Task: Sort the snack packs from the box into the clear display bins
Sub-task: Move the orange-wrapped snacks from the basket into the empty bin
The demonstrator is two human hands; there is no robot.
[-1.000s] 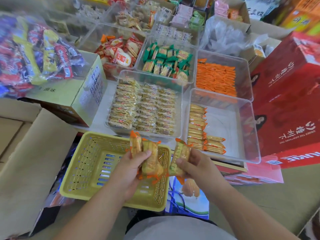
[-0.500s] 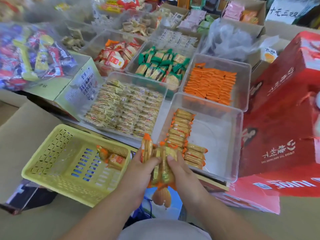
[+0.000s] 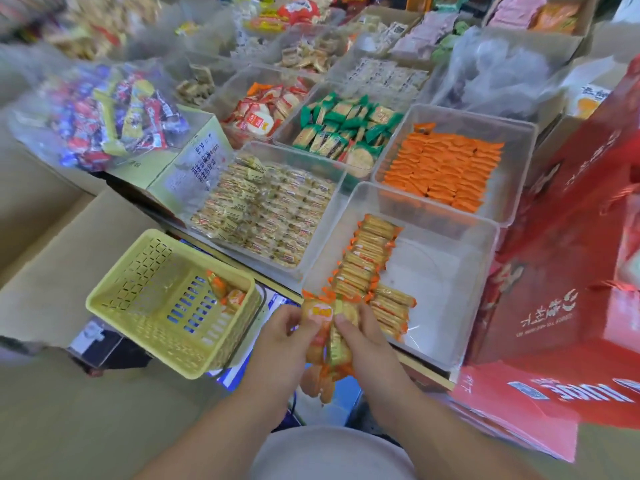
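Several orange-edged snack packs [image 3: 329,327] sit bunched between the left hand [image 3: 287,329] and right hand [image 3: 369,336], both gripping them at the near rim of the part-filled clear bin [image 3: 446,282]. Packs hanging low look loosely held and could slip, dropping short of it.

The table [image 3: 427,371] carries clear bins set wall to wall. At its front edge stands the front-right bin [image 3: 446,292], with a row of orange-gold packs [image 3: 367,261] along its left wall and bare floor beside them. The front-left bin [image 3: 298,155] next to it is full of pale yellow packs. Behind these, from right to left, stand the orange bin [image 3: 516,168], the green bin [image 3: 294,114] and the red bin [image 3: 228,98]. A carton [image 3: 194,161] sits toward the left edge, just beside the front-left bin. Bins farther back are blurred
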